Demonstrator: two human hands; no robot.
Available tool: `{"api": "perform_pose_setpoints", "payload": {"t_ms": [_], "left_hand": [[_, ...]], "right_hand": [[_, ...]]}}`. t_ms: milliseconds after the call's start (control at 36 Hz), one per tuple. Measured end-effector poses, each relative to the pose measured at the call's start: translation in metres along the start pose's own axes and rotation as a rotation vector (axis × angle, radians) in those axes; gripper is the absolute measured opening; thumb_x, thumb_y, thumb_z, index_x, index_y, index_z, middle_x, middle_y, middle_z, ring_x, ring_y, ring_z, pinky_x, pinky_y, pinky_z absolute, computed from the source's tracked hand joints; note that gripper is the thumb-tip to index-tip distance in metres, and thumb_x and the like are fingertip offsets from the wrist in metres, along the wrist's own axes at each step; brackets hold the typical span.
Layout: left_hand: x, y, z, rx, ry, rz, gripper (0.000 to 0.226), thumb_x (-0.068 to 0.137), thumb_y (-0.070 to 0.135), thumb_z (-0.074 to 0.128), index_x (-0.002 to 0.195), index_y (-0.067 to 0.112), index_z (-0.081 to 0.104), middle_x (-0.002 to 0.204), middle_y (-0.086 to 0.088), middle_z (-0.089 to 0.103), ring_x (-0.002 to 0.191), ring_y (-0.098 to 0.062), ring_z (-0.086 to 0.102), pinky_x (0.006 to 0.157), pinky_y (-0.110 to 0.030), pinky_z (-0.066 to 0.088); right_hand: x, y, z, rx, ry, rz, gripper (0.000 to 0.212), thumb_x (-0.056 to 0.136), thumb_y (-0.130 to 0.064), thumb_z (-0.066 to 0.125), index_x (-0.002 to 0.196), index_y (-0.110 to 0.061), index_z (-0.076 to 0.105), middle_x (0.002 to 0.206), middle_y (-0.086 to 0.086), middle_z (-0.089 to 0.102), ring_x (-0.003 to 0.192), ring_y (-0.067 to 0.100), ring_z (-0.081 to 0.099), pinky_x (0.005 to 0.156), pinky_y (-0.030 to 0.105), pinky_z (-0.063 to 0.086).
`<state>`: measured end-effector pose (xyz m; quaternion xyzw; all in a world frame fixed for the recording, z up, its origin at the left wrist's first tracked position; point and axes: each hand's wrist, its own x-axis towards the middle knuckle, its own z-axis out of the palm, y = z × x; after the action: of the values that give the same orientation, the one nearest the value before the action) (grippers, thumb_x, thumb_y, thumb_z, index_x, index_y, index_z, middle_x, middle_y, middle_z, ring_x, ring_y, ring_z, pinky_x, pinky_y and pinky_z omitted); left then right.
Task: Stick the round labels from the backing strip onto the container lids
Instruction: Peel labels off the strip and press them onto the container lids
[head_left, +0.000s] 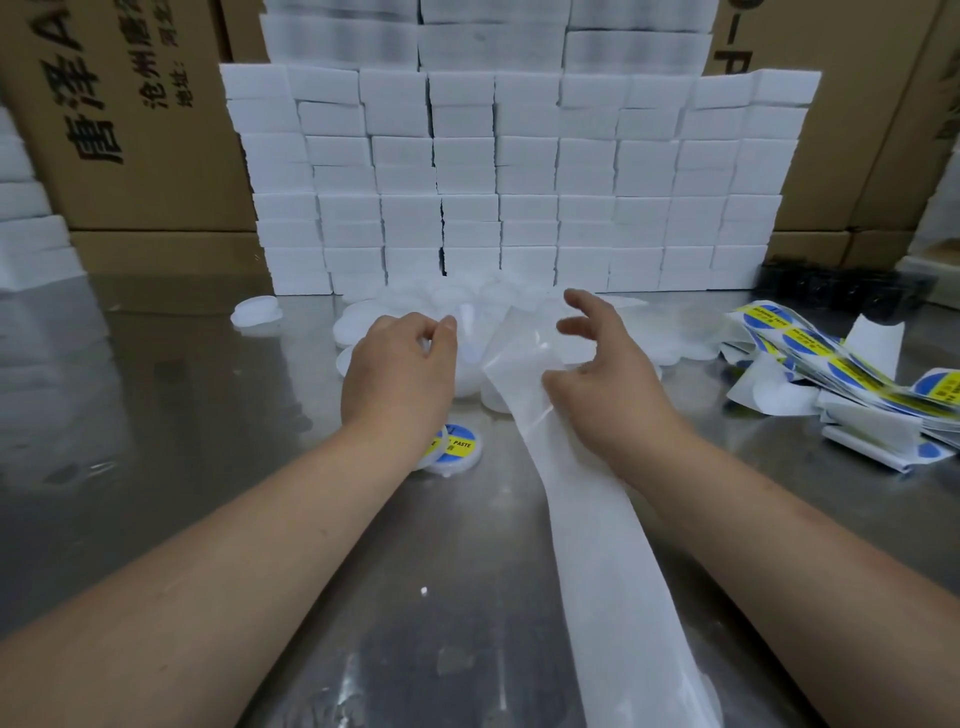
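Left hand (400, 364) is curled over the heap of plain white lids (350, 325); whether it grips one cannot be told. Two labelled lids (460, 452), blue and yellow, lie at its wrist. A bare, glossy backing strip (623, 571) runs up the table under the right hand (602, 379), whose fingers are spread and released. Round labels (831, 364) on strips lie far right.

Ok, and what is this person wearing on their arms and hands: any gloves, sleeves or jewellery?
Nothing shows. The left hand and right hand are bare, with no gloves, rings or watch. The left forearm and right forearm are bare down to the frame's lower edge, with no sleeve in view.
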<state>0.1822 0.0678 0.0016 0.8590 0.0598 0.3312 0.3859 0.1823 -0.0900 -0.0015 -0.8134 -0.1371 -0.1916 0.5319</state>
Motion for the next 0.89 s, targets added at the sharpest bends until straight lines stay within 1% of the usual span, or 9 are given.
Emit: {"api": "perform_pose_setpoints", "payload": {"t_ms": [83, 167, 222, 278, 444, 583, 639, 750, 889], "left_hand": [[0.003, -0.001, -0.001, -0.012, 0.025, -0.022, 0.028, 0.095, 0.040, 0.039, 0.075, 0.024, 0.052, 0.085, 0.003, 0.046, 0.077, -0.017, 0.043, 0.066, -0.027, 0.027], [0.007, -0.004, -0.003, -0.035, 0.045, -0.049, 0.036, 0.095, 0.037, 0.038, 0.061, 0.024, 0.043, 0.073, 0.002, 0.043, 0.071, -0.020, 0.042, 0.057, -0.029, 0.026], [0.007, -0.005, -0.003, -0.035, 0.046, -0.047, 0.040, 0.095, 0.036, 0.038, 0.057, 0.023, 0.037, 0.067, 0.003, 0.038, 0.066, -0.020, 0.039, 0.051, -0.029, 0.023], [0.005, -0.005, -0.003, -0.020, 0.039, -0.034, 0.039, 0.095, 0.037, 0.037, 0.059, 0.023, 0.039, 0.070, 0.002, 0.039, 0.069, -0.021, 0.041, 0.052, -0.029, 0.024], [-0.001, -0.001, 0.000, 0.052, 0.029, 0.084, 0.027, 0.093, 0.043, 0.040, 0.078, 0.023, 0.052, 0.090, 0.002, 0.046, 0.092, -0.021, 0.046, 0.070, -0.028, 0.030], [-0.003, 0.001, 0.000, 0.088, 0.055, 0.165, 0.030, 0.085, 0.052, 0.044, 0.072, 0.026, 0.051, 0.087, 0.006, 0.045, 0.091, -0.017, 0.045, 0.066, -0.028, 0.026], [-0.004, 0.001, 0.000, 0.089, 0.049, 0.190, 0.031, 0.082, 0.055, 0.045, 0.073, 0.026, 0.051, 0.089, 0.007, 0.046, 0.092, -0.015, 0.044, 0.068, -0.027, 0.027], [-0.005, 0.004, -0.002, 0.118, 0.024, 0.220, 0.036, 0.072, 0.062, 0.042, 0.076, 0.027, 0.049, 0.090, 0.009, 0.044, 0.090, -0.008, 0.037, 0.068, -0.025, 0.026], [-0.006, 0.007, -0.006, 0.131, 0.030, 0.253, 0.043, 0.064, 0.067, 0.043, 0.075, 0.026, 0.047, 0.090, 0.010, 0.043, 0.089, -0.007, 0.036, 0.068, -0.024, 0.026]], "right_hand": [[0.000, 0.000, -0.002, -0.004, 0.014, -0.070, 0.073, 0.075, -0.001, 0.044, 0.131, -0.048, 0.036, 0.119, -0.026, 0.046, 0.055, 0.000, 0.049, 0.059, 0.021, 0.042], [0.001, -0.001, -0.005, 0.037, 0.032, -0.068, 0.072, 0.075, 0.002, 0.041, 0.125, -0.049, 0.042, 0.117, -0.029, 0.049, 0.056, -0.003, 0.046, 0.061, 0.018, 0.039], [0.001, -0.002, -0.005, 0.049, 0.026, -0.073, 0.068, 0.074, 0.005, 0.040, 0.116, -0.048, 0.048, 0.096, -0.032, 0.055, 0.058, -0.007, 0.042, 0.061, 0.011, 0.034], [0.000, -0.004, -0.005, 0.033, 0.001, -0.063, 0.062, 0.074, 0.006, 0.038, 0.103, -0.046, 0.056, 0.064, -0.036, 0.052, 0.052, -0.012, 0.044, 0.052, 0.005, 0.032], [0.000, -0.003, -0.001, 0.047, -0.051, -0.026, 0.047, 0.077, 0.006, 0.038, 0.064, -0.033, 0.062, 0.057, -0.026, 0.061, 0.055, -0.012, 0.050, 0.048, 0.003, 0.033], [0.002, -0.003, -0.003, 0.157, -0.056, 0.081, 0.030, 0.081, -0.012, 0.050, 0.057, -0.023, 0.066, 0.055, -0.012, 0.065, 0.054, -0.004, 0.052, 0.059, 0.020, 0.037], [0.002, -0.004, -0.004, 0.180, -0.055, 0.111, 0.033, 0.085, -0.024, 0.051, 0.056, -0.021, 0.066, 0.055, -0.009, 0.065, 0.058, 0.002, 0.053, 0.062, 0.024, 0.038], [0.002, -0.007, -0.006, 0.207, -0.014, 0.180, 0.041, 0.089, -0.039, 0.050, 0.056, -0.020, 0.065, 0.052, -0.008, 0.062, 0.053, 0.001, 0.051, 0.060, 0.024, 0.038], [0.002, -0.010, -0.006, 0.221, 0.001, 0.233, 0.036, 0.088, -0.039, 0.054, 0.061, -0.018, 0.067, 0.052, -0.009, 0.062, 0.060, 0.009, 0.052, 0.062, 0.025, 0.040]]}}
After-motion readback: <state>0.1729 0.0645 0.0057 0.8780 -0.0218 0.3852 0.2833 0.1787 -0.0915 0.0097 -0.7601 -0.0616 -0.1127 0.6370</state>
